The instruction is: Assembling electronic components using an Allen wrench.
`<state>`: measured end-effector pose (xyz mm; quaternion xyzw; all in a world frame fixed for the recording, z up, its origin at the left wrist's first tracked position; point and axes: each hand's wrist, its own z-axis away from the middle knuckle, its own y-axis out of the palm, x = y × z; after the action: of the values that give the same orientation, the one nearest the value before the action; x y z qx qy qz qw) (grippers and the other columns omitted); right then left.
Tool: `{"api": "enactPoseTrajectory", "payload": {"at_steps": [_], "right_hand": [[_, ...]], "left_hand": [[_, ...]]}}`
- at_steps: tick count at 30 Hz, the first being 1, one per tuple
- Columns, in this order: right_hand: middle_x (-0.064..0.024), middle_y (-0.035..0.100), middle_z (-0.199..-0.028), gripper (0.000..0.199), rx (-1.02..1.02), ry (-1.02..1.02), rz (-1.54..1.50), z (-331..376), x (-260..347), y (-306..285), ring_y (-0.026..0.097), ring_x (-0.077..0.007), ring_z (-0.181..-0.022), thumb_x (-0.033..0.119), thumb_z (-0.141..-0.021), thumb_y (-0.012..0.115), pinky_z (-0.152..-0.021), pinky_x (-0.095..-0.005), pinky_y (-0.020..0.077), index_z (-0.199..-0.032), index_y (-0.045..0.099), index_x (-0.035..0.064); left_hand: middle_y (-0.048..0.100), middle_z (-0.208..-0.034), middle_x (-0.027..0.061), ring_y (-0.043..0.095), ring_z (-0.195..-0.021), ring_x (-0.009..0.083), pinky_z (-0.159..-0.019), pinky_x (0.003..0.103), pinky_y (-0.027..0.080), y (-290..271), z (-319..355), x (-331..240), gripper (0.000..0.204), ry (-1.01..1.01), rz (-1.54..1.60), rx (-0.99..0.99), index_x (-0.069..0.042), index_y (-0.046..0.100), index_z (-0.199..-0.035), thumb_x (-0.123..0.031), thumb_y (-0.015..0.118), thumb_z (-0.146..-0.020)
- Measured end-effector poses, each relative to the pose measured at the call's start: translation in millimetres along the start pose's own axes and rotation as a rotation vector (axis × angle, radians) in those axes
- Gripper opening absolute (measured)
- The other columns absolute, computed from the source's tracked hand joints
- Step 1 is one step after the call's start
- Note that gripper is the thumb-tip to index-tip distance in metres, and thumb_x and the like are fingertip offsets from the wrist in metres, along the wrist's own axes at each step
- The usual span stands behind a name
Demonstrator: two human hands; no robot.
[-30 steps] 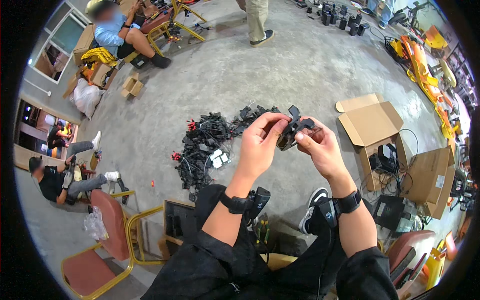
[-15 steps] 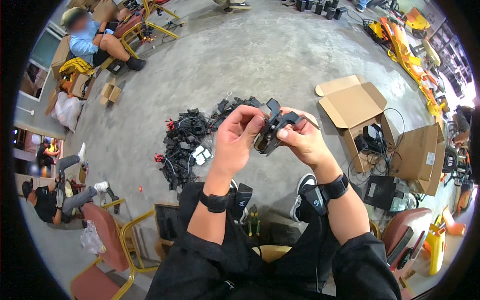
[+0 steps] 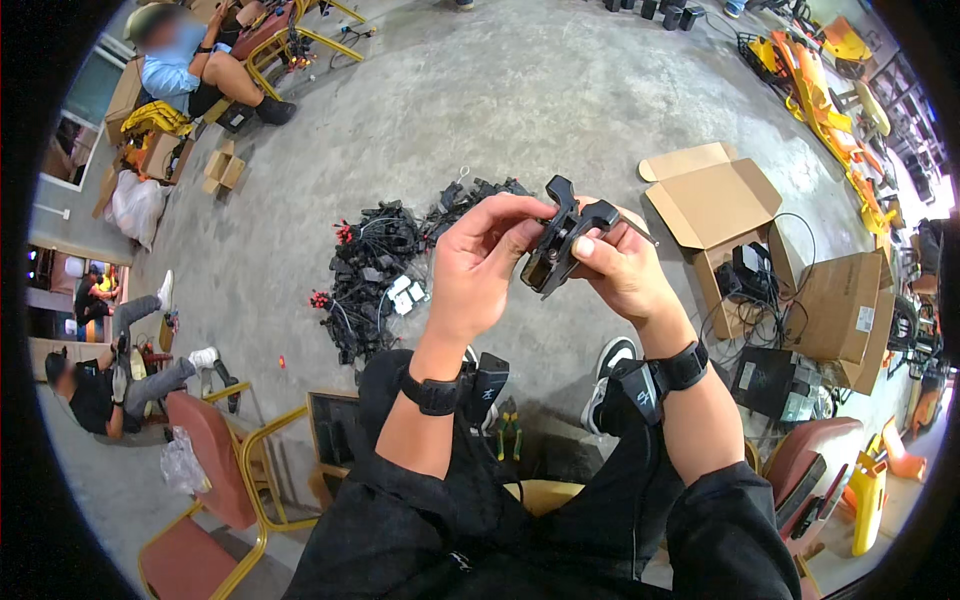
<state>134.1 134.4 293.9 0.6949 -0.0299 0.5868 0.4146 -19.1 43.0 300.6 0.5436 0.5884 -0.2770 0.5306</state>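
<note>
A black forked bracket-like part (image 3: pixel 553 255) is held up in front of me, over the floor, with two curved prongs at its upper end. My left hand (image 3: pixel 478 262) pinches its left side between thumb and fingers. On the other side my right hand (image 3: pixel 628 270) grips it, the thumb pressed near the base of one prong. A thin dark rod (image 3: pixel 640 229) sticks out past the right fingers; whether it belongs to the part I cannot tell. Black straps with small boxes sit on both wrists. Beyond the left hand lies a heap of black parts (image 3: pixel 372 265) with red-tipped pieces and white blocks.
An open cardboard box (image 3: pixel 712 200) with black devices and cables is at right, beside another carton (image 3: pixel 838 310). Green-handled pliers (image 3: pixel 510 430) lie between my feet. Red chairs (image 3: pixel 205 460) stand at left. Two people sit farther off at left.
Both hands and the black part have risen slightly and shifted a little right. The part is turned a bit, its prongs showing more clearly. Both hands keep their grip.
</note>
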Motion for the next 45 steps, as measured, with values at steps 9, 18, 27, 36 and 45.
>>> {"api": "enactPoseTrajectory", "payload": {"at_steps": [9,18,27,36,45], "right_hand": [[0.0020,0.066,-0.090,0.038,0.006,0.001,-0.046,-1.2,-2.2,-1.5,0.059,-0.0053,-0.081,0.016,-0.088,0.077,-0.071,-0.0241,0.0510,-0.120,0.062,0.0016],[-0.0011,0.069,-0.095,0.038,0.024,0.043,0.039,-1.9,-1.6,-2.5,0.061,-0.0066,-0.082,0.016,-0.088,0.076,-0.071,-0.0238,0.0510,-0.120,0.063,0.0011],[-0.0009,0.070,-0.095,0.034,0.026,0.075,0.054,-1.7,1.4,-2.6,0.061,-0.0063,-0.081,0.019,-0.090,0.075,-0.069,-0.0228,0.0501,-0.118,0.064,0.0031],[0.0062,0.061,-0.087,0.040,0.024,0.086,0.054,-0.5,2.9,-4.5,0.054,-0.0041,-0.078,0.019,-0.091,0.075,-0.070,-0.0217,0.0478,-0.125,0.062,0.0027],[0.0055,0.058,-0.097,0.048,0.085,0.024,0.155,0.8,5.4,-6.4,0.052,-0.0052,-0.091,0.015,-0.093,0.071,-0.082,-0.0233,0.0451,-0.138,0.056,0.0025]], "left_hand": [[0.062,-0.097,0.0059,0.061,-0.086,0.0130,-0.081,0.026,0.049,7.5,2.8,-3.9,0.012,0.237,-0.397,0.002,-0.002,0.059,-0.111,-0.002,0.051,-0.102],[0.053,-0.080,0.0069,0.054,-0.071,0.0170,-0.062,0.028,0.042,-0.2,3.4,-9.7,0.011,0.242,-0.680,0.041,-0.003,0.053,-0.099,-0.008,0.045,-0.105],[0.044,-0.064,-0.0031,0.040,-0.055,0.0053,-0.047,0.023,0.031,-1.8,0.4,-11.6,0.036,-0.197,0.099,-0.061,-0.008,0.047,-0.076,-0.027,0.049,-0.107],[0.054,-0.071,-0.0072,0.044,-0.059,0.0011,-0.051,0.020,0.033,4.4,3.0,-7.6,0.027,-0.350,0.204,-0.031,-0.011,0.060,-0.087,-0.029,0.054,-0.105],[0.057,-0.075,-0.0053,0.049,-0.068,0.0039,-0.060,0.022,0.039,-7.8,-0.6,-3.1,0.024,-0.359,0.098,-0.041,-0.008,0.060,-0.085,-0.027,0.065,-0.099]]}}
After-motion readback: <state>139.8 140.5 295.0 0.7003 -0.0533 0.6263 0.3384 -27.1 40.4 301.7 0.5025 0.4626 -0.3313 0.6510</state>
